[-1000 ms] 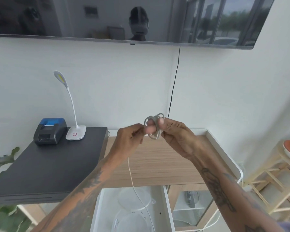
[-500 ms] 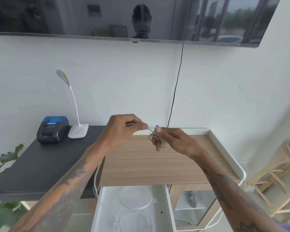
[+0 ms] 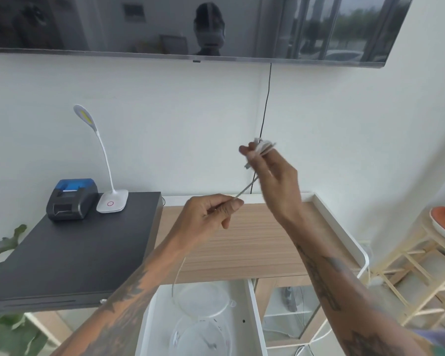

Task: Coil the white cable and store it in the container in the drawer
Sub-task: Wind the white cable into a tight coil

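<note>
My right hand point(image 3: 272, 176) is raised in front of the wall and pinches a small bundle of the white cable point(image 3: 263, 146) at its fingertips. A taut strand runs down-left from the bundle to my left hand point(image 3: 211, 214), which pinches it above the wooden top. A slack length of the cable point(image 3: 177, 276) hangs below my left forearm into the open white drawer point(image 3: 253, 314). Inside the drawer sit a clear round lid point(image 3: 203, 299) and a clear container point(image 3: 198, 337).
A wooden cabinet top point(image 3: 242, 247) with a white raised rim lies under my hands. To the left, a black box point(image 3: 70, 255) carries a small printer point(image 3: 72, 199) and a white desk lamp point(image 3: 111, 201). A black cord point(image 3: 266, 104) hangs from the screen above. A wooden rack point(image 3: 421, 273) stands right.
My hands have parted: the right hand rose up and to the right with the bundle, the left dropped slightly, and the strand between them is pulled taut.
</note>
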`<state>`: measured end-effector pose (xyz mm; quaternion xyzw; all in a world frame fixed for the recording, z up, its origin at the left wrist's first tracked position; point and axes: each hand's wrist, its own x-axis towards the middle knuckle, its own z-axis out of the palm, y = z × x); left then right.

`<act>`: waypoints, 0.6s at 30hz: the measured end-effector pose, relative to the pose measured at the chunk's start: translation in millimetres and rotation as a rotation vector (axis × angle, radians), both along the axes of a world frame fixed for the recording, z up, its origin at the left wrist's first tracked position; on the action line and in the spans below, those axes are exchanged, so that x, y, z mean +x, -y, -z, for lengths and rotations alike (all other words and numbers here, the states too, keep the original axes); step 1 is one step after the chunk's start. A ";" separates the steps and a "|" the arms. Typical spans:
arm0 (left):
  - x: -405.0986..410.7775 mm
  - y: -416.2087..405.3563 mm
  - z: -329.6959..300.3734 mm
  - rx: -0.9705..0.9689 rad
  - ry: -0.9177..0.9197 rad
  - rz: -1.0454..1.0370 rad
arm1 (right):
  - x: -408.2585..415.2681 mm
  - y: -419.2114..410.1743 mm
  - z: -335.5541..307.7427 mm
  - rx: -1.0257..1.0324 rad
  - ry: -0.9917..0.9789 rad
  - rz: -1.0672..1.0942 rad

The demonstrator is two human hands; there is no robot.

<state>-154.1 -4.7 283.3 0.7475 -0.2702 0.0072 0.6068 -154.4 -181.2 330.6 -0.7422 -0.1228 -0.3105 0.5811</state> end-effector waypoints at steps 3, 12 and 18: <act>5.9 -9.8 -14.9 0.022 0.073 -0.091 | 0.9 1.3 14.0 -0.584 0.025 0.049; 16.4 -22.8 -28.2 -0.081 0.022 -0.199 | -20.8 2.7 13.5 0.204 -0.491 -0.788; 3.2 -4.1 -14.9 -0.058 0.050 -0.163 | -24.2 -5.2 4.6 0.419 -0.280 -0.809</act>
